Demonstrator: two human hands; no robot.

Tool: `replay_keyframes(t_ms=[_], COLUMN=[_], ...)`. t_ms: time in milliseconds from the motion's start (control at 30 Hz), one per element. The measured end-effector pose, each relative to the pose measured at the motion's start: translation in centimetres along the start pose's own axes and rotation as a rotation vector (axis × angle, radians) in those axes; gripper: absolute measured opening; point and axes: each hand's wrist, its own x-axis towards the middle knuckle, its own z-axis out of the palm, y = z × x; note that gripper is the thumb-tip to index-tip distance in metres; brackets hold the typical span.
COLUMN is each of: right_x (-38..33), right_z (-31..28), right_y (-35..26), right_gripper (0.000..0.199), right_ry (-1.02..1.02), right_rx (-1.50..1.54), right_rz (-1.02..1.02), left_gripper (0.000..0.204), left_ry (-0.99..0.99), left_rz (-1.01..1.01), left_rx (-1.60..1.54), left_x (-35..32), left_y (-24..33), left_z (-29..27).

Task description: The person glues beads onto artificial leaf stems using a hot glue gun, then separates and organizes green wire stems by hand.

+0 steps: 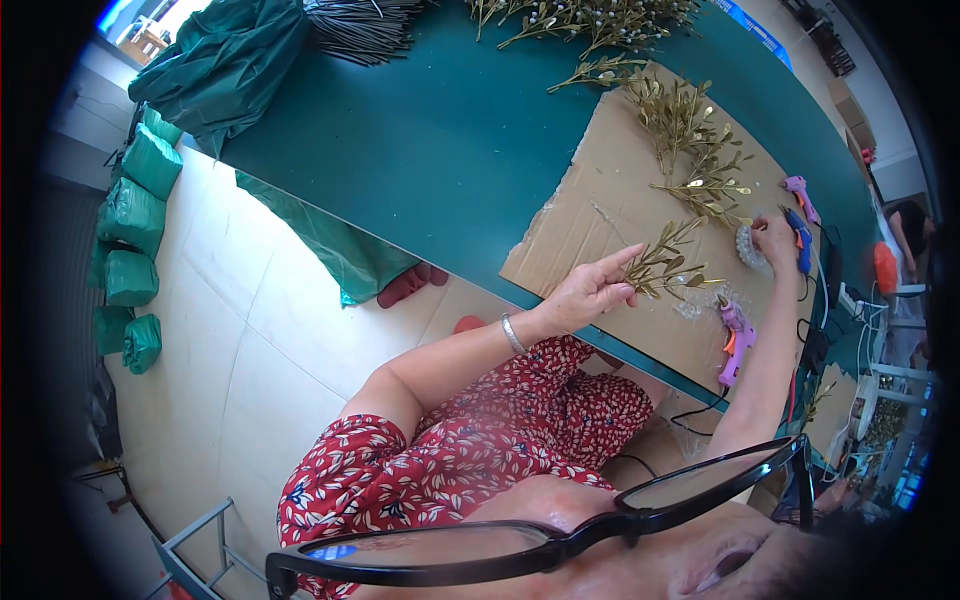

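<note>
A gold sprig [668, 265] was pinched in the left hand [590, 292] over the cardboard [600, 215], while the right hand [775, 240] reached far right, fingers curled on a small clear piece [748, 247]; joining the two was judged next.

Green wrapped bundles [135, 215] along left floor

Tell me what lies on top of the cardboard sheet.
On the cardboard sheet lie gold leafy sprigs, a purple glue gun and clear glue blobs. The left hand holds one sprig, hiding the cardboard beneath.
</note>
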Motion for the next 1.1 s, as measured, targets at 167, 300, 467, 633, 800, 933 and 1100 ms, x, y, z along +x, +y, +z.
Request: replay_keyframes(t_ms=[167,300,467,633,800,933,1100], right_x=[-1.2,-6.5,-16.2,-20.6,-21.0,-21.5,-21.4], right_z=[-0.5,-3.0,-2.3,1.4,4.5,5.5,6.0], right_y=[2.2,-3.1,-9.2,-14.9,-15.9,-15.9,-16.3], right_gripper=[0.015,0.017,0.018,0.020,0.018,0.015,0.015], right_ry=[0.072,0.311,0.345,0.152,0.054,0.055,0.041], right_rx=[-0.045,0.405,1.235,1.827,2.101,2.200,2.212], right_rz=[-0.062,0.047,0.061,-0.009,-0.114,-0.143,-0.136], left_gripper=[0.057,0.056,0.054,0.050,0.050,0.050,0.051], left_ry=[0.000,0.080,0.041,0.106,0.086,0.072,0.061], left_rz=[0.002,-0.037,-0.018,-0.022,-0.019,-0.027,-0.027], left_rx=[-0.009,-0.068,-0.109,-0.154,-0.173,-0.209,-0.219], left_x=[0.3,-0.2,0.2,0.1,0.6,0.6,0.4], left_y=[0.1,-0.4,-0.5,-0.8,-1.2,-1.4,-1.1], left_z=[0.2,0.2,0.5,1.0,0.7,1.0,1.3])
